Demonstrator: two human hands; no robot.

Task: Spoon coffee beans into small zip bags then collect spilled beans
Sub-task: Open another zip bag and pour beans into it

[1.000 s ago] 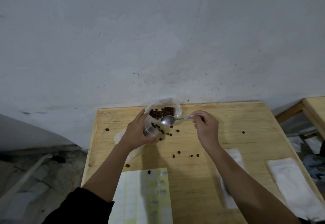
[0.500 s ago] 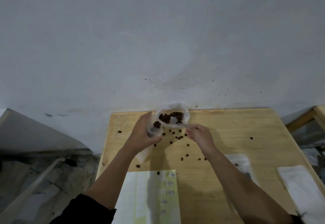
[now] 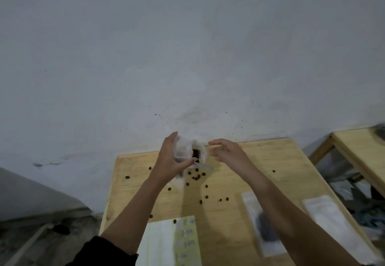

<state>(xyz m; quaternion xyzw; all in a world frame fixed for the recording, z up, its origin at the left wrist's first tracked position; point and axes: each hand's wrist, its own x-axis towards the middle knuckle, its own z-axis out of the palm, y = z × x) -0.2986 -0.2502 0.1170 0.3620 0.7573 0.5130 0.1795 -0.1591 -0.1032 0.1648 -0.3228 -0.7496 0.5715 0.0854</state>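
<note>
My left hand (image 3: 171, 159) grips a small clear zip bag (image 3: 183, 150) and holds it up above the far side of the wooden table (image 3: 270, 157). Just right of it is the clear bag of coffee beans (image 3: 203, 156), with dark beans (image 3: 195, 153) showing between the two. My right hand (image 3: 227, 153) reaches in from the right, its fingers pinched on the thin pale handle of the spoon (image 3: 214, 144); the bowl is hidden by blur. Several spilled beans (image 3: 195, 177) lie scattered on the wood below.
A white and yellow sheet of labels (image 3: 173, 242) lies at the near edge. Two flat zip bags (image 3: 260, 224) (image 3: 333, 222) lie on the right. The grey wall stands right behind the table. A second wooden table (image 3: 358, 151) is at far right.
My left hand has lifted the small bag higher, in front of the bean bag. My right hand has come up and closer with the spoon. My head has tilted, shifting the view.
</note>
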